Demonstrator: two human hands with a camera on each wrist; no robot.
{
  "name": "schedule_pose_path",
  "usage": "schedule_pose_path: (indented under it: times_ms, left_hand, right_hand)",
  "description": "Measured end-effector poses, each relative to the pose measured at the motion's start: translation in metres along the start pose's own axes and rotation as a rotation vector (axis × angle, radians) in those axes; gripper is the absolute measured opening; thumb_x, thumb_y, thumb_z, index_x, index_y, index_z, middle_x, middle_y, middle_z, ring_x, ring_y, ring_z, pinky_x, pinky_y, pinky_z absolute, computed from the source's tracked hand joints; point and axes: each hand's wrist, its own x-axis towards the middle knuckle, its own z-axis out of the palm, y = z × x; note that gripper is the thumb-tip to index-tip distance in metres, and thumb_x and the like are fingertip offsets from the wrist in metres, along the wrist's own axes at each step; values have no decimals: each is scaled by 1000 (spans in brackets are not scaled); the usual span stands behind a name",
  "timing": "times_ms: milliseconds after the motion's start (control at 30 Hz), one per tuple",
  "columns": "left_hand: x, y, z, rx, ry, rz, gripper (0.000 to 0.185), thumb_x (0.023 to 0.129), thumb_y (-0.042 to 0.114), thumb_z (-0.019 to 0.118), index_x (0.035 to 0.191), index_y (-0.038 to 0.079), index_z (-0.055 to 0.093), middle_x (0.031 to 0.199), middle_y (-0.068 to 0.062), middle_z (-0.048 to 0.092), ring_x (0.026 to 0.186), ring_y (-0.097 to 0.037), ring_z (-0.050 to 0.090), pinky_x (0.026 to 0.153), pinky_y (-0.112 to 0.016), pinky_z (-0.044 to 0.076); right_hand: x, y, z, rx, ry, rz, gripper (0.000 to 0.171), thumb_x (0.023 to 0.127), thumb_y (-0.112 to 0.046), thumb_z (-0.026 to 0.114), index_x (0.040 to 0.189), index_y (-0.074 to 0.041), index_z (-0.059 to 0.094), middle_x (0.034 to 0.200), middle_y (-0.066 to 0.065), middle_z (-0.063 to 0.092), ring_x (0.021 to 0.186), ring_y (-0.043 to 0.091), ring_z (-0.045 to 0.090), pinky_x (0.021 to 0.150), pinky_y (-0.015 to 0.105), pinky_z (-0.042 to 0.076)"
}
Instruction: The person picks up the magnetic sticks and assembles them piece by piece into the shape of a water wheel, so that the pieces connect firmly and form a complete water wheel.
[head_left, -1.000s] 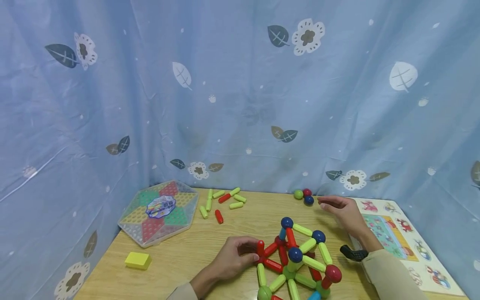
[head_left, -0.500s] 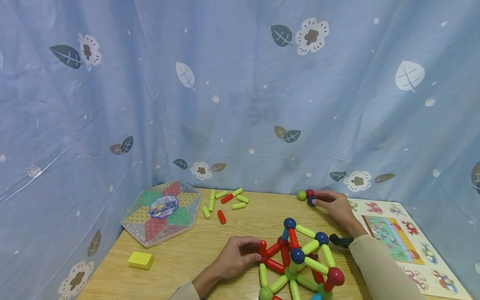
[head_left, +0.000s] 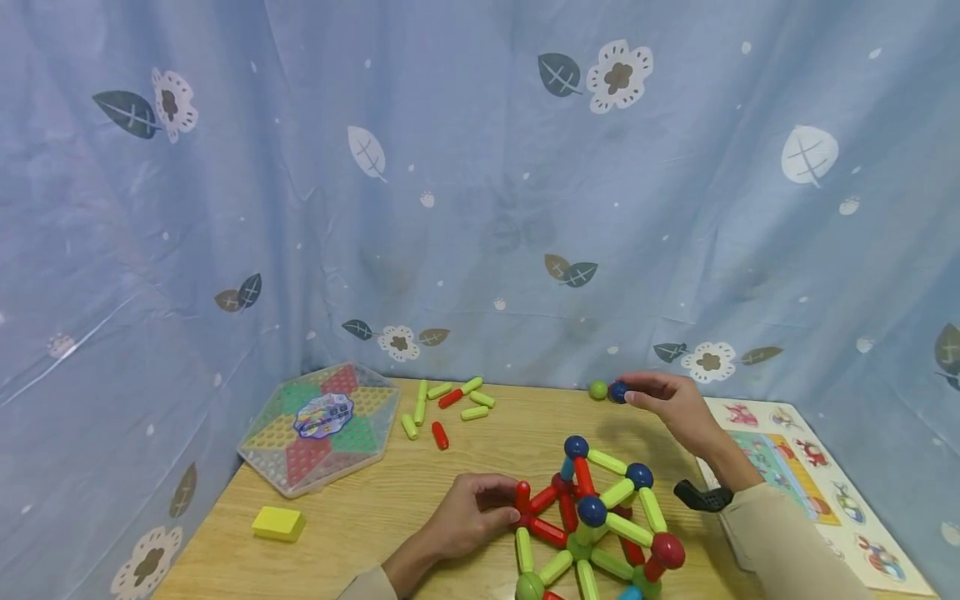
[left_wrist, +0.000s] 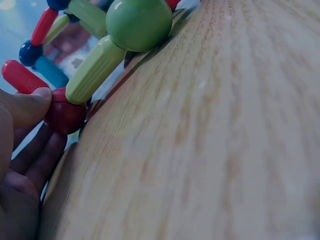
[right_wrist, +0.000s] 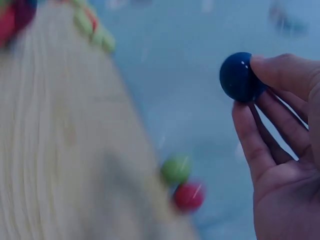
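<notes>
Lifted blue ball [head_left: 618,392] now hangs above wooden table [head_left: 375,508], blue curtain [head_left: 465,192] behind.

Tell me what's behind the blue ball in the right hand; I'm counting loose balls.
Behind the blue ball, a green ball shows on the table. The right wrist view adds a red ball, hidden from the head camera.

Soft, even, bluish light fills the head view, with faint shadows; its edges bow outward. Both wrist views are dim and blurred nearby.
</notes>
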Motion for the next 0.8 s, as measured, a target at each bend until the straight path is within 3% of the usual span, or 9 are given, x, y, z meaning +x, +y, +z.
schedule_pose_path:
  times_ms: [133,333,500,800]
  left_hand:
    - [0,-1,-2,6,3,-5,31,99,7,79,130,8,79,125,-9,80,112,-9,76,100,-24,59]
    - [2,-2,-3,6,0,6,31,100,8,79,130,9,79,125,-9,81,112,-9,76,100,-24,59]
    - [1,-3,0,-8,-7,11,30,100,7,79,130,7,79,123,-10,81,110,-9,76,99,-25,59]
    - [-2,-1,2,38,1,53,28,98,7,80,127,8,80,121,-9,82,110,-8,76,99,-24,60]
  right_hand:
    - [-2,-49,10,22,-129,-126,31,106,-5,71,135,4,72,119,-6,81,103,12,79,88,27,64]
    - [-4,-98,43,65,-393,-253,29,104,3,69,133,2,74,130,13,78,112,18,79,92,33,66]
    - [-8,-115,68,20,-555,-253,28,106,-2,69,133,1,74,130,16,77,108,19,79,92,31,65]
    - [-10,-125,101,-106,-692,-217,24,101,-9,78,125,-10,80,121,4,81,111,16,80,96,31,64]
